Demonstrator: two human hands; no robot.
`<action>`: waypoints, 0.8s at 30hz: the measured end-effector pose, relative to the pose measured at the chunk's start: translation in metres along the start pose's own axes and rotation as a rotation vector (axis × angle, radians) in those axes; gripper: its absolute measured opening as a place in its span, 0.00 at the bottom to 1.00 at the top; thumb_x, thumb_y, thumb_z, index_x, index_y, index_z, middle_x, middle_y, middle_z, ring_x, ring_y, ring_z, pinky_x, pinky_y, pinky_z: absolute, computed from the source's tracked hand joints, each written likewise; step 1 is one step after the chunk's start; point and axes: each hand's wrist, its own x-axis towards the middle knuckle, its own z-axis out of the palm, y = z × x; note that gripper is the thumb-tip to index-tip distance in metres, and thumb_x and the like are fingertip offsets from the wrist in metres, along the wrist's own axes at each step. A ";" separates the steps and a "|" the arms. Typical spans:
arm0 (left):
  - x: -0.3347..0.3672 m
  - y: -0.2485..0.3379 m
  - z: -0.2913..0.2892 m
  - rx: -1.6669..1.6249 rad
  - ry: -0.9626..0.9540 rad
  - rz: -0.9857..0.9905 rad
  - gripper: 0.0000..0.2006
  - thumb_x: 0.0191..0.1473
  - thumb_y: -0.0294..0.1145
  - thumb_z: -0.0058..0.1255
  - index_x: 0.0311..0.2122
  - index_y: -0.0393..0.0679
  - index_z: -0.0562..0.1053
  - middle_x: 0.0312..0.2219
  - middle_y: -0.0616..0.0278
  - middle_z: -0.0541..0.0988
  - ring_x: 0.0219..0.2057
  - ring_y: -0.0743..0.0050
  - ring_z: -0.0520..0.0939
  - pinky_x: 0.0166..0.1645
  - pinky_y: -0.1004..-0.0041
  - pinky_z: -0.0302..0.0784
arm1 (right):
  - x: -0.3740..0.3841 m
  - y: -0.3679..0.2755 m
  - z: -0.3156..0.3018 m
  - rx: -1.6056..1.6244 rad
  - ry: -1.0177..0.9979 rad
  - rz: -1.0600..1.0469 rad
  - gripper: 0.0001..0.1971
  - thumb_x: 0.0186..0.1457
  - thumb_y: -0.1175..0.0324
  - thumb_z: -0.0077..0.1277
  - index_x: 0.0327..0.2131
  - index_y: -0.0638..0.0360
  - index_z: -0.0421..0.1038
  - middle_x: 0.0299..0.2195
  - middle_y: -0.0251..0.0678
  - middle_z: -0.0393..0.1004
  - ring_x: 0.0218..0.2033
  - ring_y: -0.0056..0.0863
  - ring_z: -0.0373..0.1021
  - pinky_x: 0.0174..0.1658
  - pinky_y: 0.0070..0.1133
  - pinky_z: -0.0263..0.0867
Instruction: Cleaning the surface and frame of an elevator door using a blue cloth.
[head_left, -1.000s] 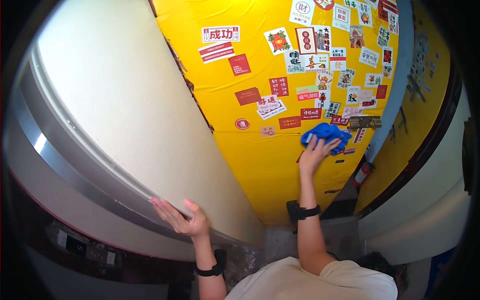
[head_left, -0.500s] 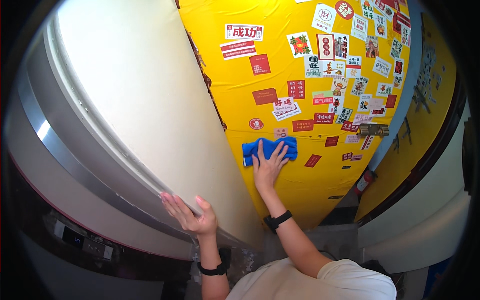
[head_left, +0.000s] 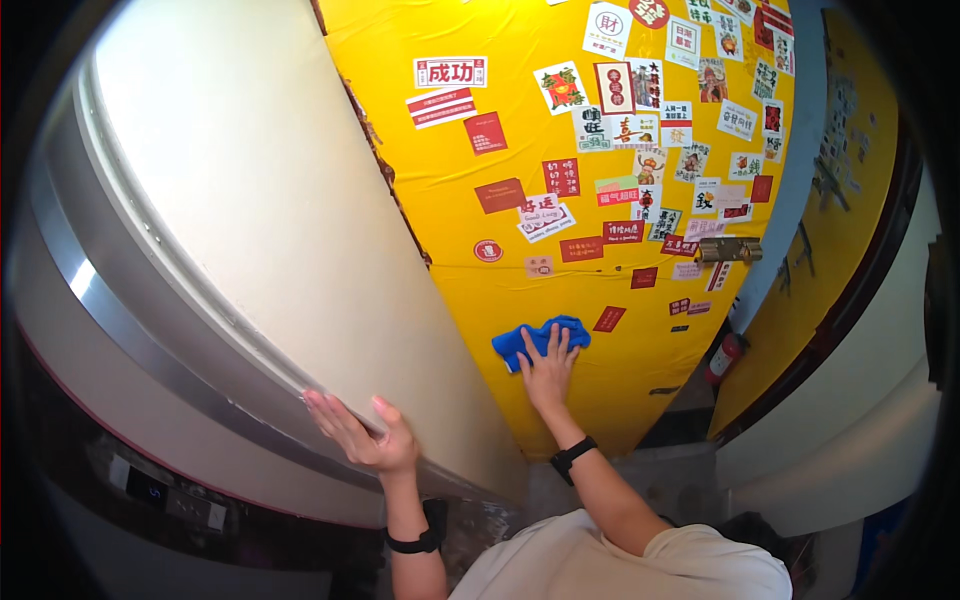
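Note:
My right hand [head_left: 547,377] presses a folded blue cloth [head_left: 508,346] against the lower part of a yellow door [head_left: 470,285]. Its fingers are spread over the cloth, which bunches around the fingertips. On the left, my left hand [head_left: 365,435] rests at the edge of a wide off-white panel [head_left: 310,230], fingers stretched out, thumb apart, nothing held. Many red and white stickers, such as a red tilted one [head_left: 609,319] just right of the cloth, cover the yellow surface above my right hand.
A brass latch [head_left: 729,249] juts from the yellow door's right edge. Low on the right stands a red fire extinguisher [head_left: 722,358]. A dark strip with a small lit display [head_left: 155,492] lies at the lower left.
My right hand and the cloth have slid down the yellow door, below the small pink sticker. The view has shifted slightly, and my left hand stays at the panel edge.

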 end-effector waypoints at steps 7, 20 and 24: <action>-0.002 0.001 0.002 0.006 -0.012 -0.006 0.32 0.55 0.25 0.48 0.65 0.33 0.58 0.65 0.41 0.58 0.65 0.40 0.60 0.67 0.51 0.54 | -0.006 0.064 -0.023 -0.145 -0.062 -0.166 0.25 0.59 0.53 0.51 0.61 0.24 0.64 0.65 0.39 0.55 0.66 0.42 0.50 0.61 0.57 0.48; 0.002 0.003 -0.001 0.022 0.010 -0.005 0.31 0.55 0.24 0.47 0.65 0.33 0.58 0.65 0.41 0.59 0.66 0.41 0.60 0.67 0.52 0.54 | 0.005 0.207 -0.104 -0.121 0.181 0.080 0.34 0.55 0.51 0.57 0.64 0.41 0.61 0.69 0.57 0.40 0.70 0.57 0.35 0.64 0.56 0.41; 0.002 0.007 -0.001 0.019 0.014 -0.023 0.31 0.55 0.24 0.47 0.65 0.32 0.58 0.65 0.41 0.59 0.65 0.41 0.61 0.67 0.51 0.55 | 0.029 0.223 -0.146 -0.078 0.246 0.119 0.38 0.54 0.53 0.58 0.67 0.43 0.55 0.70 0.56 0.34 0.71 0.56 0.32 0.65 0.54 0.42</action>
